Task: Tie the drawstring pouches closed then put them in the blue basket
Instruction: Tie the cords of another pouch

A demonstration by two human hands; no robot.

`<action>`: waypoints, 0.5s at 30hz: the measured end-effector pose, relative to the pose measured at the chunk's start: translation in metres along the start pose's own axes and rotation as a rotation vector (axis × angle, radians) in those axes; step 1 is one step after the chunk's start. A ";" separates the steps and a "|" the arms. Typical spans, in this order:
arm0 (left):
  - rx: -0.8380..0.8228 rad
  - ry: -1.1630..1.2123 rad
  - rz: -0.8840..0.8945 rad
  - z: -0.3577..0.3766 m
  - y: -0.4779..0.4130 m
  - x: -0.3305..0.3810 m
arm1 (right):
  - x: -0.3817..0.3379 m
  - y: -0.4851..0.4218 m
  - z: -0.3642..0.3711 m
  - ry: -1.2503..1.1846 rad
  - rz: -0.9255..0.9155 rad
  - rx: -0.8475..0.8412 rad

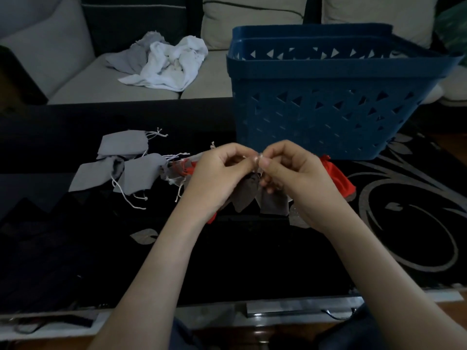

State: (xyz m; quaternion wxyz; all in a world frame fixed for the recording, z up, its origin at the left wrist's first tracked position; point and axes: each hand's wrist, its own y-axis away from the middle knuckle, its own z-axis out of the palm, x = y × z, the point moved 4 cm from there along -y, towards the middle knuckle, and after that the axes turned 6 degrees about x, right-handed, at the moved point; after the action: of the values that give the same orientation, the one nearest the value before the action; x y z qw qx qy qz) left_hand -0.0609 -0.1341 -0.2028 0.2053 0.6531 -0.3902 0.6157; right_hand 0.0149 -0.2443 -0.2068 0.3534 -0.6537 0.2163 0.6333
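Observation:
Over the dark table my left hand (219, 170) and my right hand (290, 170) meet, fingertips pinched on the drawstring of a small grey pouch (246, 193) that hangs below them. Several more grey pouches (121, 145) with loose white strings lie to the left. Red pouches (337, 176) show partly behind my hands. The blue basket (328, 107) stands just behind my hands, at the back right of the table.
The black table (252, 261) has a grey floral pattern at its right. A grey sofa (75, 79) behind it carries a heap of white and grey cloth (166, 61). A dark object sits at the far left.

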 end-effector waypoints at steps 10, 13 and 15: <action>-0.005 -0.033 -0.021 0.004 0.002 -0.006 | -0.003 0.001 0.000 0.079 -0.043 0.014; 0.012 -0.016 -0.046 0.006 0.002 -0.009 | -0.002 0.001 -0.002 0.099 -0.041 0.037; 0.022 -0.017 -0.060 0.006 0.001 -0.010 | -0.001 0.001 -0.003 0.126 -0.049 0.060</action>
State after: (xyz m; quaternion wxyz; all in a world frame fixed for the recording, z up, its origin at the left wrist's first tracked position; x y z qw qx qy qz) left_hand -0.0573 -0.1373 -0.2134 0.2132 0.6719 -0.3654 0.6080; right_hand 0.0160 -0.2475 -0.2057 0.3740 -0.6864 0.2408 0.5754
